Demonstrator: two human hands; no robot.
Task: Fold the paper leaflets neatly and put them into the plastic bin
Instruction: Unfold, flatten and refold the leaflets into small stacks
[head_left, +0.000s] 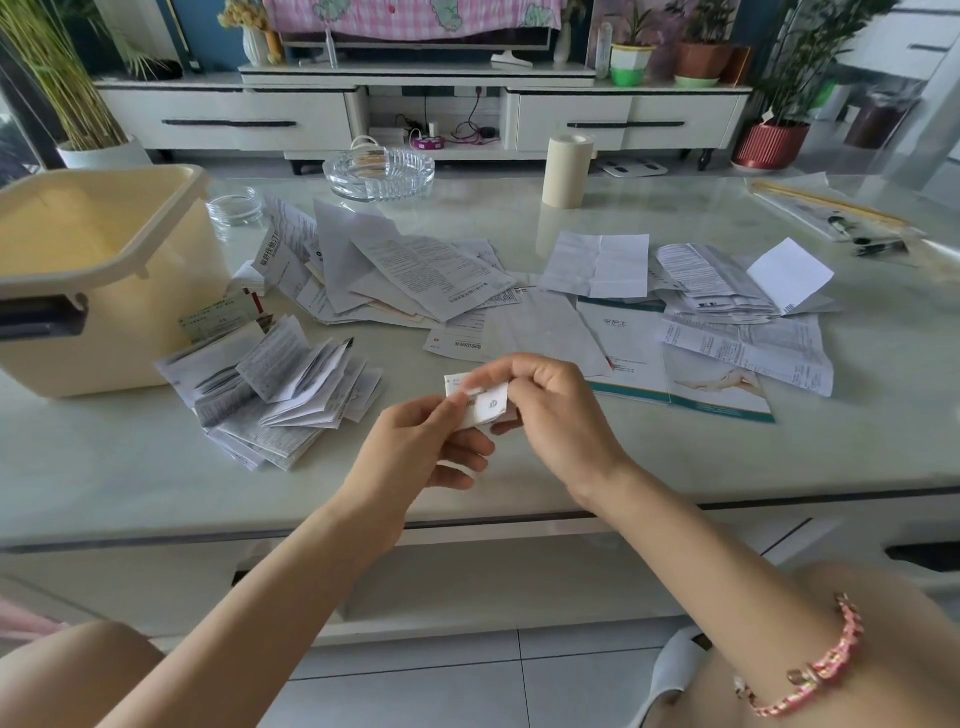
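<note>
Though half behind fingertips, folded leaflet in the pinch of left hand and right hand, print illegible.

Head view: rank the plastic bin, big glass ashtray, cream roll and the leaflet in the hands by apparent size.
1. plastic bin
2. glass ashtray
3. cream roll and leaflet: look alike; the leaflet is nearer and partly covered, so unranked.

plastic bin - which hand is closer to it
Left. The left hand pinches the small leaflet on the side toward the plastic bin; the right hand holds its far side.
</note>
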